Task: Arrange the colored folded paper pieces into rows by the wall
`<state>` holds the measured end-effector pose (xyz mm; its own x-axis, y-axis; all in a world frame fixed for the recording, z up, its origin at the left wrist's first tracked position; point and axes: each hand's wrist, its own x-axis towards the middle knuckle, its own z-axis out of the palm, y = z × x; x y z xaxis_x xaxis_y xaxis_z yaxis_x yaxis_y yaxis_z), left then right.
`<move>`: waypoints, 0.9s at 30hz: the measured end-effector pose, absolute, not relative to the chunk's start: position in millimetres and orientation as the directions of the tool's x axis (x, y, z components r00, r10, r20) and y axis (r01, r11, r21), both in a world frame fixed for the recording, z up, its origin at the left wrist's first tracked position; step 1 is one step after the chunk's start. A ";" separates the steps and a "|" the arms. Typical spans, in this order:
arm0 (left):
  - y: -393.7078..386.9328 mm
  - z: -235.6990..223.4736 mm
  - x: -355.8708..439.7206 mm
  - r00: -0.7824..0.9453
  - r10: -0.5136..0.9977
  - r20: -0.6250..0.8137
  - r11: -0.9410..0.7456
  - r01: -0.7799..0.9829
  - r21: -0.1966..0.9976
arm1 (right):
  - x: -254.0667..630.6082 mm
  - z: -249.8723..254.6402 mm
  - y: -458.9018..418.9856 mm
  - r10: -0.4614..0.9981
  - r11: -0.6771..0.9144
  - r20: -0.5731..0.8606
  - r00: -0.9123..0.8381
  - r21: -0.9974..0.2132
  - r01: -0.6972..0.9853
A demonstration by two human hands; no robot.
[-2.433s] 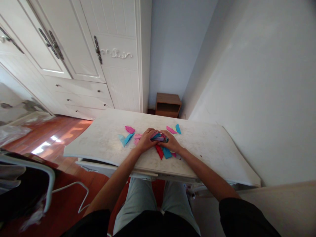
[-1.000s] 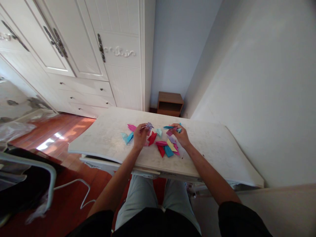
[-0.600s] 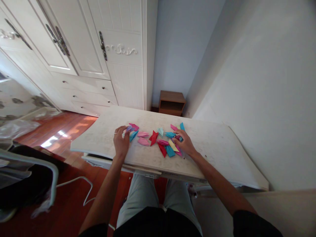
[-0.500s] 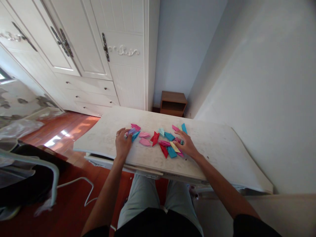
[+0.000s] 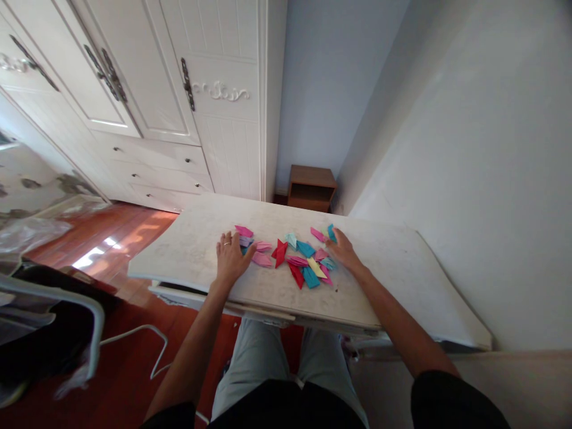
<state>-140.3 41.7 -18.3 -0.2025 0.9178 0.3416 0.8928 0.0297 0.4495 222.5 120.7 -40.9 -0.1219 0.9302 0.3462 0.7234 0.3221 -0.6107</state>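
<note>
Lowered from my fingers, the lilac paper (image 5: 245,242) lies left of the central red paper (image 5: 279,253), by my spread left hand (image 5: 230,259); rightward, blue and yellow papers (image 5: 316,267) still overlap, my right hand's (image 5: 345,250) grip unclear.

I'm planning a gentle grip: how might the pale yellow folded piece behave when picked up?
The yellow piece looks like folded paper, so it is probably light and easily crushed. Its straight, crisp edges suggest it would stay fairly stiff. Lying flat, it would likely slide rather than roll.
</note>
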 end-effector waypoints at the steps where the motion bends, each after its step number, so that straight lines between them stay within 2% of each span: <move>1: 42.6 -18.2 -133.1 -0.156 0.931 0.330 0.009 0.914 0.407 | 213.7 -42.5 122.5 0.928 0.328 0.344 -0.145 -0.564 0.758; 4: 45.7 -18.9 -115.4 0.001 0.953 0.303 -0.117 0.924 0.365 | 183.7 -43.2 123.6 0.923 0.363 0.314 -0.224 -0.508 0.781; 9: 49.2 -16.0 -103.4 0.159 0.923 0.349 -0.331 0.793 0.512 | 142.0 -33.6 124.6 0.909 0.414 0.315 -0.272 -0.618 0.668; 12: 47.0 -8.8 -108.0 0.191 0.925 0.330 -0.352 0.759 0.547 | 136.4 -24.5 123.2 0.916 0.400 0.303 -0.262 -0.689 0.604; 15: 47.6 -1.6 -117.4 0.201 0.944 0.260 -0.313 0.792 0.524 | 147.0 -14.0 113.6 0.919 0.394 0.308 -0.245 -0.701 0.595; 18: 58.2 3.0 -122.9 0.211 0.958 0.193 -0.279 0.835 0.474 | 158.5 -3.1 92.7 0.881 0.472 0.350 -0.318 -0.624 0.622; 21: 75.7 6.0 -117.7 0.245 0.954 0.176 -0.297 0.864 0.406 | 153.5 3.9 64.3 0.791 0.611 0.364 -0.491 -0.476 0.632; 24: 90.6 7.4 -105.0 0.409 0.882 0.233 -0.465 0.833 0.300 | 133.7 2.4 41.1 0.699 0.714 0.332 -0.633 -0.356 0.602; 27: 98.7 5.0 -95.6 0.576 0.783 0.234 -0.621 0.745 0.246 | 119.0 -4.4 35.4 0.718 0.696 0.304 -0.626 -0.320 0.643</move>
<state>-95.6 98.7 5.0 0.5760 0.7834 0.2336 0.7446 -0.6207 0.2456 119.0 35.4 -4.4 -0.6257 0.7184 0.3041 0.6434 0.6957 -0.3196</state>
